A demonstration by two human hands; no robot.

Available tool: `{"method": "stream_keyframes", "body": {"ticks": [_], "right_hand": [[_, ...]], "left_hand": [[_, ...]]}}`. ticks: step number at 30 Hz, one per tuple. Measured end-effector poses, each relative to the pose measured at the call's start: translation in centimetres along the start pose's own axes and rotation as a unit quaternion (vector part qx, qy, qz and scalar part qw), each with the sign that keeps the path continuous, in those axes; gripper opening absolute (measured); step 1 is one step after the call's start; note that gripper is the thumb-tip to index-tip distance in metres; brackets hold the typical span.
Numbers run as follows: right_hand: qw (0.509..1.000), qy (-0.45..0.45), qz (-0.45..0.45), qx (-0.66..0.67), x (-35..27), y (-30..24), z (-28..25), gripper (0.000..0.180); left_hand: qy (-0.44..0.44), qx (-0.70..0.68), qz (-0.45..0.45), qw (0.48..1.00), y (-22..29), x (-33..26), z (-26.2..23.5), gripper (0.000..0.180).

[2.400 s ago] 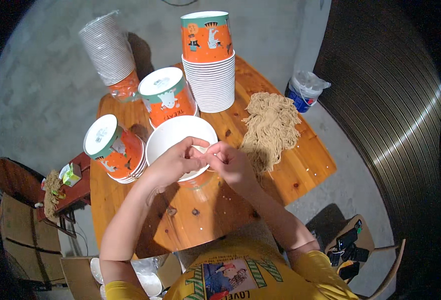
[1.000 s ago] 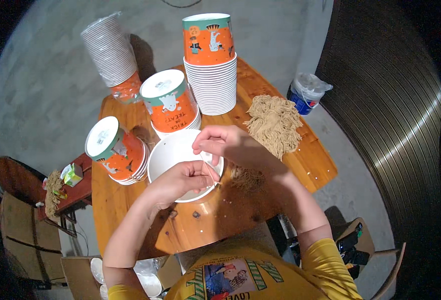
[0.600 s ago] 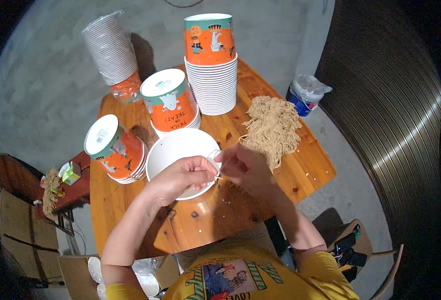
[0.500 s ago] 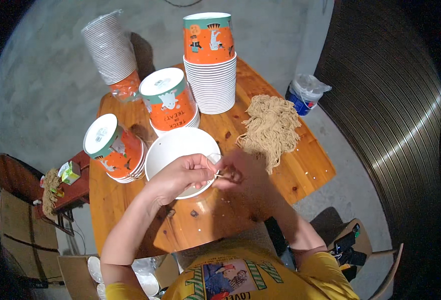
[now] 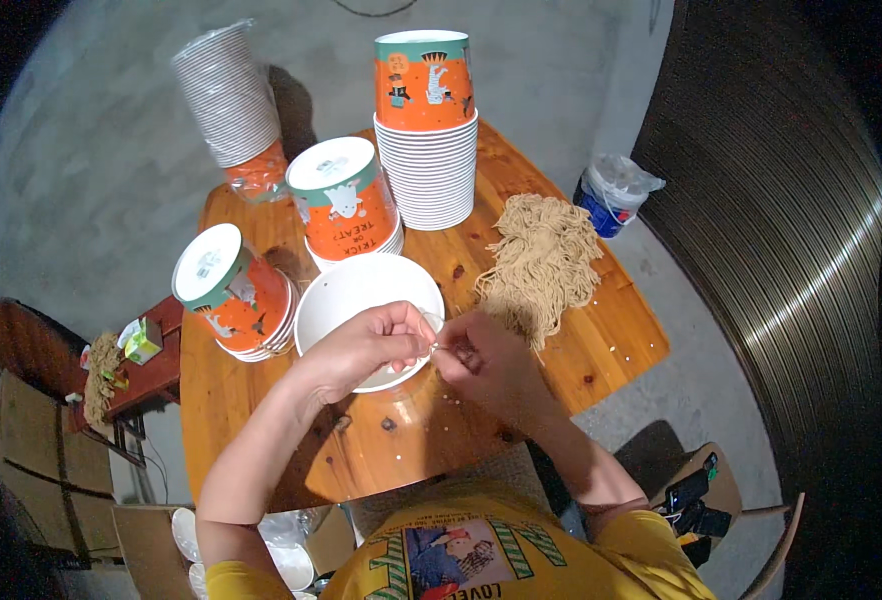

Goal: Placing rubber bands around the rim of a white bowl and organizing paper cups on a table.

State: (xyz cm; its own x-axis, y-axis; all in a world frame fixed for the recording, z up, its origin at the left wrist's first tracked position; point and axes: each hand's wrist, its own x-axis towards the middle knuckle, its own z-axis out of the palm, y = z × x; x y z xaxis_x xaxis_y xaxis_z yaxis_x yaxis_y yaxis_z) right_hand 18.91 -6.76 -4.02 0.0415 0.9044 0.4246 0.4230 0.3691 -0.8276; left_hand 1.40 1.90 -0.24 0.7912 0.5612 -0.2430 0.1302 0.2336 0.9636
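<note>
A white-lined paper bucket (image 5: 349, 300) rests on the wooden table with its open mouth toward me. Over its near right rim my left hand (image 5: 363, 352) pinches a thin pale cord (image 5: 433, 346) between thumb and fingers. My right hand (image 5: 491, 362) meets it there, fingers curled and pressed together at the same cord. Most of the cord is hidden by the fingers. A bundle of beige cord (image 5: 541, 255) lies just beyond my right hand.
Upturned orange and green paper buckets stand in a short stack (image 5: 236, 290), a middle stack (image 5: 346, 205) and a tall stack (image 5: 424, 150). A plastic-wrapped stack (image 5: 226, 95) leans at the back left. A blue pail (image 5: 611, 195) is on the floor at right.
My right hand has turned and its fingers have closed in, covering the cord end that showed before. My left hand keeps its pinch. The whole view has shifted slightly.
</note>
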Motion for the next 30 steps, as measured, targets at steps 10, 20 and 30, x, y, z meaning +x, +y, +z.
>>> {"method": "stream_keyframes", "body": {"ticks": [10,20,30], "right_hand": [[0.997,0.026,-0.028,-0.07,0.1,0.1,0.4,0.012],[0.998,0.033,-0.034,-0.046,0.2,0.2,0.6,0.011],[0.999,0.033,-0.011,-0.017,0.1,0.0,0.5,0.01]], "left_hand": [[0.042,0.259,0.066,0.963,0.5,-0.8,0.9,0.01],[0.026,0.203,0.034,0.978,-0.2,-0.6,0.3,0.014],[0.053,0.103,0.0,0.993,0.4,-0.5,0.5,0.015]]}}
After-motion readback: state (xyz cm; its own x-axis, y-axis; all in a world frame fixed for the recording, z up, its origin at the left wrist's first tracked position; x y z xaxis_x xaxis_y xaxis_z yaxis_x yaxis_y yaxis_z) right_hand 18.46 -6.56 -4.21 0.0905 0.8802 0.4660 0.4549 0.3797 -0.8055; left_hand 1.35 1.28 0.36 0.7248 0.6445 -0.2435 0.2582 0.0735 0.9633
